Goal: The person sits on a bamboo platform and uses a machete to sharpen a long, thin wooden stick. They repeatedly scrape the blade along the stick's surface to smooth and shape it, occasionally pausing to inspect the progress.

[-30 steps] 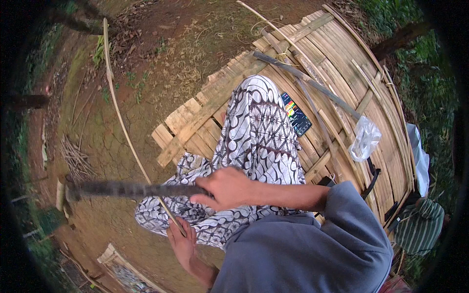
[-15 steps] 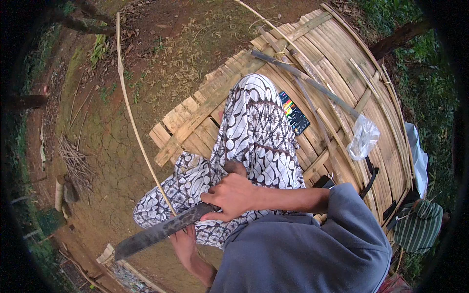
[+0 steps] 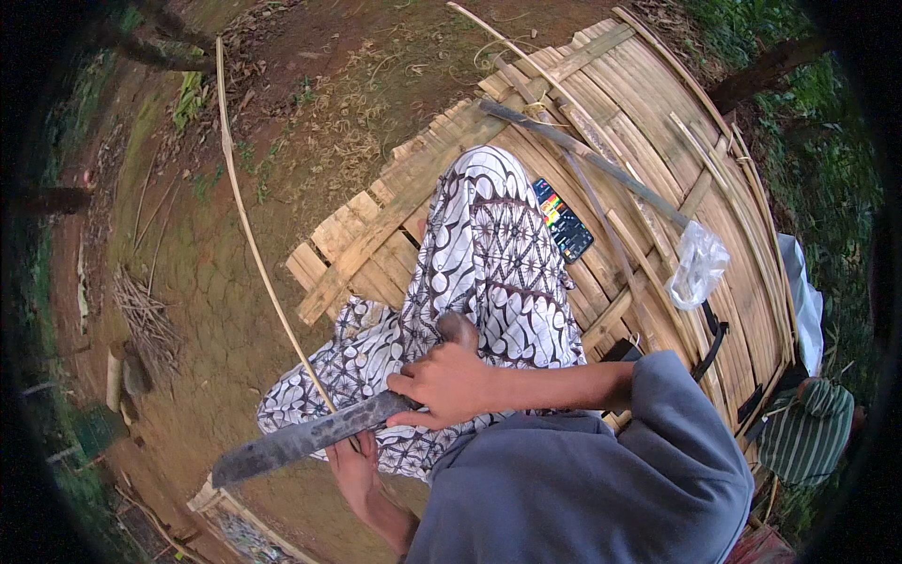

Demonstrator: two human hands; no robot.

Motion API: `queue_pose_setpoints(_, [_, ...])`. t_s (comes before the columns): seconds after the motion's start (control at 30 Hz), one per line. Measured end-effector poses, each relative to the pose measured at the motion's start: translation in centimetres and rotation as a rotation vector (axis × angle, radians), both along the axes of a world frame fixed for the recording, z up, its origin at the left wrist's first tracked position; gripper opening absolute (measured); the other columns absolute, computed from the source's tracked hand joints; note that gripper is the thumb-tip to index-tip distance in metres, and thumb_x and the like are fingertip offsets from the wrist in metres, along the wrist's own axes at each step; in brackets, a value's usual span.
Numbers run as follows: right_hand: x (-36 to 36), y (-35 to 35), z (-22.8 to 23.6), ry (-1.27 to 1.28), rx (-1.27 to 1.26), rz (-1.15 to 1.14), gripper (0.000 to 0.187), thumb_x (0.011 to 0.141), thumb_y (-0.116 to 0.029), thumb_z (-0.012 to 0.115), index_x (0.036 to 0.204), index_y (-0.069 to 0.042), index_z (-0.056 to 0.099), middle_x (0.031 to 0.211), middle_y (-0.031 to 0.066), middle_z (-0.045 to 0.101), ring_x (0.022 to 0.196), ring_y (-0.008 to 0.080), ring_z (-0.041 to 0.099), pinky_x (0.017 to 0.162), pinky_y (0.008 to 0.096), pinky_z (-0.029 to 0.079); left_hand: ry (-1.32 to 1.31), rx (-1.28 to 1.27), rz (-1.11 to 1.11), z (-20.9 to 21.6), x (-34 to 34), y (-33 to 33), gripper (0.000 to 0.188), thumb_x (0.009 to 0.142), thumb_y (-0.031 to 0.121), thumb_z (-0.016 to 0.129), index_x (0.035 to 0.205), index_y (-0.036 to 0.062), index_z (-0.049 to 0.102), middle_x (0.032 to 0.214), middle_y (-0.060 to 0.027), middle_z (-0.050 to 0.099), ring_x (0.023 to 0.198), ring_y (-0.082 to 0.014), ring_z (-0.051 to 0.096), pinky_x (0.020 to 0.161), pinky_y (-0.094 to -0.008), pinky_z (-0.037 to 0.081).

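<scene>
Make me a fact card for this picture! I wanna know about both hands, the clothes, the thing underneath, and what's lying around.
Right hand: gripping a big knife, dark blade pointing left
Left hand: holding the near end of a long thin strip, partly hidden by the blade
Clothes: grey top, patterned cloth over the legs
Underneath: platform of pale slats
On the platform: lit phone, clear plastic bag
Ground: brown soil, stick pile at left

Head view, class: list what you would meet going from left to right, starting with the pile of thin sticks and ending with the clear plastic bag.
Pile of thin sticks, left hand, right hand, phone, clear plastic bag.
</scene>
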State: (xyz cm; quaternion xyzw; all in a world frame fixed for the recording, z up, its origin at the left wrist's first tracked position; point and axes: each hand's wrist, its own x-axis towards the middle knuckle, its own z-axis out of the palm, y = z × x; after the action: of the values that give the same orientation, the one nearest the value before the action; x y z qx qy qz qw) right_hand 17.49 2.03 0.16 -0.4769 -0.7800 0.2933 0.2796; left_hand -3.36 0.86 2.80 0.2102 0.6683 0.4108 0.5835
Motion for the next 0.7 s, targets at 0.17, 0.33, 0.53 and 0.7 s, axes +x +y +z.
queue_pose_setpoints(0.17, [-1.8,-2.9,-1.5,0.155,-0.226,0.027,0.047,0.088,-0.044,0.051,0.090,0.003,0.051,0.064,0.0175,0.057,0.057,0.0364,0.059,0.051,0.0443,0.046,0.026,-0.041,-0.060,-0.4,0.5,0.1,0.020,0.095,0.025,0.043,0.095,0.0053,0.043,0.056,-0.0027,0.040,0.044,-0.0092,0.039,0.037,-0.0216,0.028])
queue_pose_setpoints(0.33, [-2.2,-3.9,-2.2,0.195,-0.325,0.022,0.053,0.088,-0.044,0.052,0.098,0.008,0.052,0.067,0.0204,0.058,0.059,0.0375,0.059,0.052,0.0445,0.046,0.057,-0.095,-0.088,-1.6,0.6,0.3,0.018,0.094,0.023,0.044,0.094,0.0050,0.042,0.054,-0.0036,0.038,0.042,-0.0111,0.038,0.035,-0.0226,0.027])
queue_pose_setpoints(0.53, [-1.2,-4.3,-2.9,0.225,-0.352,0.021,0.053,0.087,-0.047,0.050,0.099,0.005,0.051,0.069,0.0210,0.059,0.066,0.0394,0.060,0.060,0.0465,0.048,-0.047,-0.082,-0.151,-1.4,1.5,0.3,0.014,0.093,0.015,0.042,0.084,0.0058,0.037,0.053,-0.0044,0.035,0.040,-0.0109,0.034,0.033,-0.0237,0.024])
queue_pose_setpoints(0.7, [-0.6,-4.5,-2.7,0.265,-0.410,0.017,0.052,0.085,-0.045,0.055,0.097,0.005,0.051,0.079,0.0215,0.059,0.072,0.0396,0.060,0.063,0.0461,0.048,-0.064,-0.033,-0.144,-1.6,2.1,0.4,0.021,0.096,0.020,0.042,0.080,0.0058,0.039,0.052,-0.0031,0.036,0.038,-0.0094,0.032,0.032,-0.0223,0.023])
